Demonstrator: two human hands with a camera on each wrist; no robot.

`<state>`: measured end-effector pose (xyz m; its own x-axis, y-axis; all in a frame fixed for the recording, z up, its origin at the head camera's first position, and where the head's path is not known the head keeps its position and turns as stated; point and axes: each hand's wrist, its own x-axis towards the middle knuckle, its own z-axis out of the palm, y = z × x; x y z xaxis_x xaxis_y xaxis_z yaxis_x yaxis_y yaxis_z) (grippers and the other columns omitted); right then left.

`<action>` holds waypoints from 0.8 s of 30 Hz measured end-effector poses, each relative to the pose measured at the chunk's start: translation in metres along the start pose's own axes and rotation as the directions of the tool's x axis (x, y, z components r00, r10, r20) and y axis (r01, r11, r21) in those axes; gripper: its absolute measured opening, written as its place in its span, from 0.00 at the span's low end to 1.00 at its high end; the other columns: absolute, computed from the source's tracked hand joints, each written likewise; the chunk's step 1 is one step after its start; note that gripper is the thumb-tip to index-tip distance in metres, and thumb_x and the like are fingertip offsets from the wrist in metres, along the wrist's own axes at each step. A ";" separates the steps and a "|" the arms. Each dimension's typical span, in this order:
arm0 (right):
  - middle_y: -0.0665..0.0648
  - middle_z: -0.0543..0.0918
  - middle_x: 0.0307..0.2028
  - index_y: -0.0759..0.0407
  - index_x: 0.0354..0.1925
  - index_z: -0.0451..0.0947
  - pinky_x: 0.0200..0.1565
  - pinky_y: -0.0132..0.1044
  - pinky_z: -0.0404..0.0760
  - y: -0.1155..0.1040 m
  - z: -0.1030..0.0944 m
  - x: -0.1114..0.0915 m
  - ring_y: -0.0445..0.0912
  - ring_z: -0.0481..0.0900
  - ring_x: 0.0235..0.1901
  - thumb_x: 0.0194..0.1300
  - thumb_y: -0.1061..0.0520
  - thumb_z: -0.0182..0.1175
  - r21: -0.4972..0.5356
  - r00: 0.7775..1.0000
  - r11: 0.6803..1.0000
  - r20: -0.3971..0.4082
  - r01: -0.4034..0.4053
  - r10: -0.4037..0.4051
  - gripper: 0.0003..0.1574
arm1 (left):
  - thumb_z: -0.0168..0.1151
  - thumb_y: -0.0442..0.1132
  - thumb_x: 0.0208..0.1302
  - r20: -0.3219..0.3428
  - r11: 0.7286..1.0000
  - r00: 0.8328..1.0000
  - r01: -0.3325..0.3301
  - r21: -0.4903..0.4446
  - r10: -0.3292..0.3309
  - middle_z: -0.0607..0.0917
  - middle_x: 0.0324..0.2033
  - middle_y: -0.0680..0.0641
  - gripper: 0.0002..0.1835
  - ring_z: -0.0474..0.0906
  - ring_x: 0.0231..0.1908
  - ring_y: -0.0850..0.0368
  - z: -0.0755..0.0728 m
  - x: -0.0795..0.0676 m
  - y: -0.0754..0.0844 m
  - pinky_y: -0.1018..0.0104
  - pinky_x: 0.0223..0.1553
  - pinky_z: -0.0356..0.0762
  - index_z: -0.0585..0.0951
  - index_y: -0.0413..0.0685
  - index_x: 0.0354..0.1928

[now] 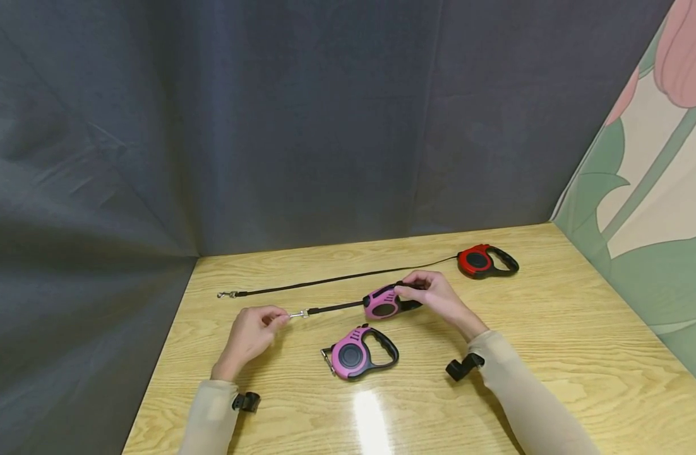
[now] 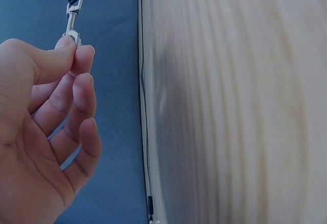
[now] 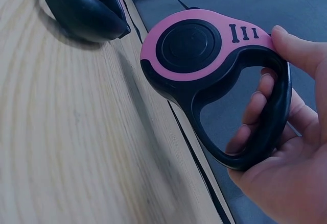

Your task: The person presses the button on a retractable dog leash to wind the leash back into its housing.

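Note:
A pink and black retractable dog leash (image 1: 380, 304) is in my right hand (image 1: 437, 297), whose fingers curl round the black handle (image 3: 278, 106) in the right wrist view. The thumb lies by the top edge of the pink casing (image 3: 196, 45). Between thumb and forefinger, my left hand (image 1: 253, 335) pinches the silver snap hook (image 2: 73, 27) at the end of its strap. A short length of black strap (image 1: 336, 308) stretches straight between hook and casing. The other left fingers are loosely bent, touching nothing.
A second pink leash (image 1: 350, 355) lies nearer me, its hook (image 1: 328, 361) close to the casing. Farther back rests a red leash (image 1: 477, 261), its long black cord (image 1: 336, 278) drawn out leftward to a metal hook (image 1: 227, 294). A dark curtain (image 1: 325, 126) stands behind the wooden table (image 1: 552, 328).

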<state>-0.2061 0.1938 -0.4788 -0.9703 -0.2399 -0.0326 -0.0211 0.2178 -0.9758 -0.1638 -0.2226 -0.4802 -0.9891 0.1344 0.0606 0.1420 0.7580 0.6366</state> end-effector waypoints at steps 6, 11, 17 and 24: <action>0.47 0.89 0.36 0.66 0.47 0.85 0.48 0.37 0.82 -0.001 0.005 0.001 0.43 0.86 0.40 0.69 0.55 0.74 0.000 1.000 1.000 0.007 -0.002 0.002 0.17 | 0.69 0.44 0.74 0.003 1.000 1.000 -0.008 -0.015 0.008 0.93 0.35 0.54 0.06 0.83 0.31 0.63 0.004 0.002 0.004 0.66 0.35 0.77 0.93 0.56 0.43; 0.47 0.89 0.35 0.66 0.46 0.85 0.45 0.33 0.81 0.000 0.008 0.002 0.42 0.85 0.38 0.68 0.55 0.74 -0.016 1.000 1.000 -0.002 0.003 -0.003 0.16 | 0.69 0.43 0.74 0.001 0.999 1.000 -0.023 -0.025 0.023 0.93 0.34 0.52 0.06 0.82 0.30 0.63 0.006 0.004 0.006 0.67 0.33 0.76 0.93 0.56 0.42; 0.48 0.88 0.36 0.67 0.45 0.86 0.44 0.32 0.80 -0.001 0.013 0.004 0.42 0.83 0.38 0.68 0.56 0.74 -0.030 1.000 0.999 0.000 0.028 -0.028 0.16 | 0.69 0.43 0.74 0.002 0.999 0.999 -0.044 -0.022 0.044 0.93 0.34 0.53 0.06 0.82 0.30 0.63 0.010 0.005 0.009 0.68 0.34 0.76 0.93 0.56 0.42; 0.48 0.87 0.36 0.67 0.45 0.86 0.42 0.32 0.79 -0.001 0.018 0.006 0.42 0.82 0.37 0.68 0.56 0.74 -0.009 0.999 0.999 0.021 0.039 -0.039 0.15 | 0.69 0.42 0.74 0.006 0.999 0.999 -0.044 -0.025 0.044 0.93 0.34 0.54 0.06 0.82 0.30 0.64 0.012 0.007 0.014 0.68 0.34 0.77 0.93 0.57 0.42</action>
<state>-0.2072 0.1749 -0.4821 -0.9635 -0.2678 0.0010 -0.0612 0.2165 -0.9744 -0.1680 -0.2029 -0.4800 -0.9816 0.1715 0.0841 0.1843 0.7355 0.6520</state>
